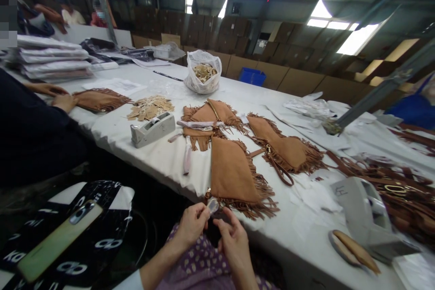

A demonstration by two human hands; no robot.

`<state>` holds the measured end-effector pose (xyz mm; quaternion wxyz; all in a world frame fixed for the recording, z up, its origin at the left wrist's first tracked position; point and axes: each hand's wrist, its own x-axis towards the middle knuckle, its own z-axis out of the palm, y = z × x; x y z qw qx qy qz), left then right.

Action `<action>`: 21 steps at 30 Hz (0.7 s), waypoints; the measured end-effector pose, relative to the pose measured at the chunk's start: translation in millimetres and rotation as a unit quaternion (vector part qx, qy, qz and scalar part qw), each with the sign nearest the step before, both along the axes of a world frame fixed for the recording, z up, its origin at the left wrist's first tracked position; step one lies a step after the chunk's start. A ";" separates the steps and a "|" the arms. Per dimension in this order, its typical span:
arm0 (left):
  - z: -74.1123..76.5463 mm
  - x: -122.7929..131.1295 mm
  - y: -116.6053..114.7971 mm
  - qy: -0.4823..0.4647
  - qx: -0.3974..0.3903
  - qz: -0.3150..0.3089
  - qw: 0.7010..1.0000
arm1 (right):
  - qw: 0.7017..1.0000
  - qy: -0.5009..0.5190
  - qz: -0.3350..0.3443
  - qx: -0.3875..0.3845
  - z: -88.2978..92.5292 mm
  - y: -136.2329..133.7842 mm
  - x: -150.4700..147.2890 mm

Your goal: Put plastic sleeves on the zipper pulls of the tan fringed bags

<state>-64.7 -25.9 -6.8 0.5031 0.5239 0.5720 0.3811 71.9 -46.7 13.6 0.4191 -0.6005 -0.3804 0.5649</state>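
Note:
My left hand [193, 225] is closed in a pinch on a small translucent plastic piece [213, 206] at the table's front edge. Beside it, my right hand [235, 239] has its thumb and forefinger apart, with nothing visible between them. Just beyond my hands lies a tan fringed suede bag [233, 170], its metal clasp [207, 193] close to the plastic piece. Behind it rests another fringed bag [204, 115] with a wrapped strip across it. Farther right is a third fringed bag [282, 142] with a wrist strap [280, 170].
Grey tape dispensers [152, 129] [365, 213] stand left and right, with scissors [355, 251] near the right one. Tan tags [151, 108] lie piled near a white plastic bag [203, 82]. A co-worker's hands [59, 96] touch a fringed bag. A phone [61, 240] rests on a stool.

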 end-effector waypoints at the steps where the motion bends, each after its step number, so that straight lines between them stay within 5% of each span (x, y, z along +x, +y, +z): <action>1: 0.6 0.1 -1.5 0.011 0.010 0.006 1.000 | 1.000 0.023 0.013 0.005 -0.7 1.3 -6.8; 6: 0.9 -0.2 -5.3 -0.001 -0.003 0.039 0.999 | 0.994 0.112 0.006 0.015 -10.4 5.3 -23.4; 11: 0.8 3.1 -5.2 -0.140 -0.114 0.039 0.983 | 0.981 0.194 -0.022 0.008 -13.3 5.1 -22.9; 21: -3.5 -12.9 -7.7 -0.353 -0.341 -0.071 0.869 | 0.929 0.365 0.025 -0.049 -3.0 16.9 -17.0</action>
